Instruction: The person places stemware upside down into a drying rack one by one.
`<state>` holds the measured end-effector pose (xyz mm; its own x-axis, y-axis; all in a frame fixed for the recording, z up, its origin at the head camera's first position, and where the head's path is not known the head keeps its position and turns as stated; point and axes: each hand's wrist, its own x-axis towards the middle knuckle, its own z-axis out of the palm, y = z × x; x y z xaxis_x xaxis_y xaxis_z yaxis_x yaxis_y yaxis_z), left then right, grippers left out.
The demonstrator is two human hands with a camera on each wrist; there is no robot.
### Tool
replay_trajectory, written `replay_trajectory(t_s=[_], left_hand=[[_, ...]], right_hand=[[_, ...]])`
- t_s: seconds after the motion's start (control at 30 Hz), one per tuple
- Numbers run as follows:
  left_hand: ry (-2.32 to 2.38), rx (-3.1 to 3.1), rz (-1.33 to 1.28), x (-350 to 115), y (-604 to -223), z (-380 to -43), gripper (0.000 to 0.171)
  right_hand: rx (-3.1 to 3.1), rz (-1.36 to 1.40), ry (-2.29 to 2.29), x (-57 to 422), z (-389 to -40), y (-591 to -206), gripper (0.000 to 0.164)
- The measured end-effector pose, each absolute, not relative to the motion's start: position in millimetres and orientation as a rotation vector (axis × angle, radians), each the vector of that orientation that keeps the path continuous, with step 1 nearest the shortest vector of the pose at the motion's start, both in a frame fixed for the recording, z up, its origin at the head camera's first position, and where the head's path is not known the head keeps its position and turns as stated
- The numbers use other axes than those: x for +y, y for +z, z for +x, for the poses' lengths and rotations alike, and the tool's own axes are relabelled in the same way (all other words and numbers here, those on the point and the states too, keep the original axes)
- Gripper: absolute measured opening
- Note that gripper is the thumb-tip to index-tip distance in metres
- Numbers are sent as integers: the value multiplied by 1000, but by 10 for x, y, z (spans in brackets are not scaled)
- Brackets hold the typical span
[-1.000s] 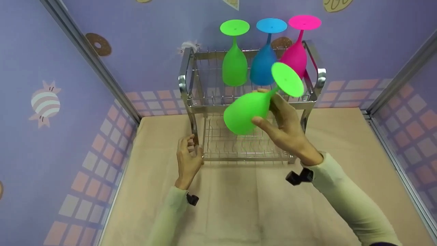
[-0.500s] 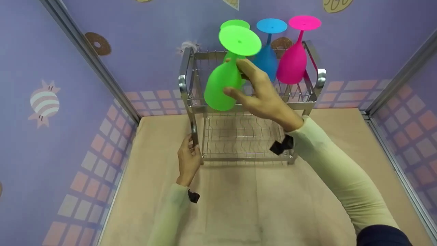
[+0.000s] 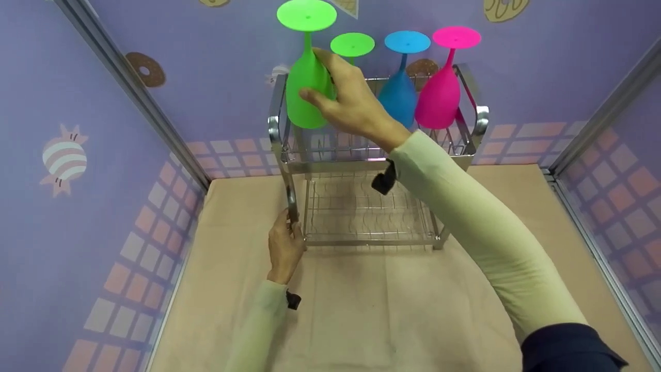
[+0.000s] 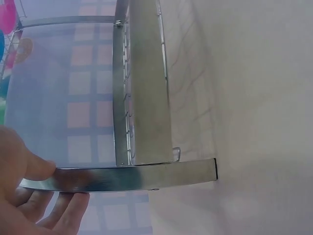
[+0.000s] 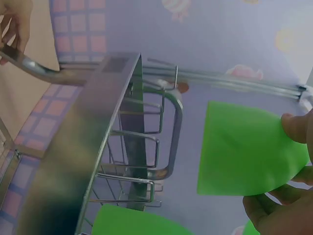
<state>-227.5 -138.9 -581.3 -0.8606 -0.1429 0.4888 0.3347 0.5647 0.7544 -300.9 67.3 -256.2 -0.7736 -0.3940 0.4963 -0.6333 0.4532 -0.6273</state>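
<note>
My right hand (image 3: 351,98) grips a green plastic goblet (image 3: 304,106) upside down by its bowl, thumb in front, base at the top. In the right wrist view the bowl's rim (image 5: 203,152) stands apart from the rack's wires, above the left end of the upper tier. My left hand (image 3: 285,248) pinches the front left leg of the metal dish rack (image 3: 361,242) between thumb and fingers, as the left wrist view (image 4: 27,171) also shows. Upside down on the upper tier stand a second green goblet (image 3: 352,44), partly behind my right hand, a blue one (image 3: 397,95) and a pink one (image 3: 439,101).
The rack's lower tier (image 3: 361,206) is a wire grid close over the beige cloth (image 3: 351,310). Its curved side handles (image 3: 483,119) rise at both ends of the upper tier. Patterned purple walls (image 3: 129,119) enclose the back and sides.
My right hand has carried the green goblet left and up, from in front of the rack to over its upper left end, turning it more upright. My left hand stays at the rack's leg.
</note>
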Motion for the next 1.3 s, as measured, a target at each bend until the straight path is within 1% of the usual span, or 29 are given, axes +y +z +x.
replay_trajectory(t_s=[0.2,0.53,0.8,1.0,1.13,1.3], left_hand=[[-1241,-2311,-125,-1392,-5825,-2268,29],[-1272,-2308,-163,-1370,-5810,-2300,25],[-1263,-2331,-113,-1390,-5823,-2260,29],[-1236,-2346,-107,-1429,-5829,-2227,26],[-1237,-2331,-107,-1421,-5826,-2239,28],[-1207,-2311,-128,-1392,-5821,-2253,31]], right_hand=[[-2465,811,1234,560,-3221,-2551,67],[-2594,729,1197,410,-3370,-2585,67],[-2646,662,1231,293,-3464,-2703,64],[-2666,652,1278,189,-3459,-2780,63],[-2672,648,1261,160,-3462,-2804,61],[-2663,602,1228,169,-3476,-2817,64]])
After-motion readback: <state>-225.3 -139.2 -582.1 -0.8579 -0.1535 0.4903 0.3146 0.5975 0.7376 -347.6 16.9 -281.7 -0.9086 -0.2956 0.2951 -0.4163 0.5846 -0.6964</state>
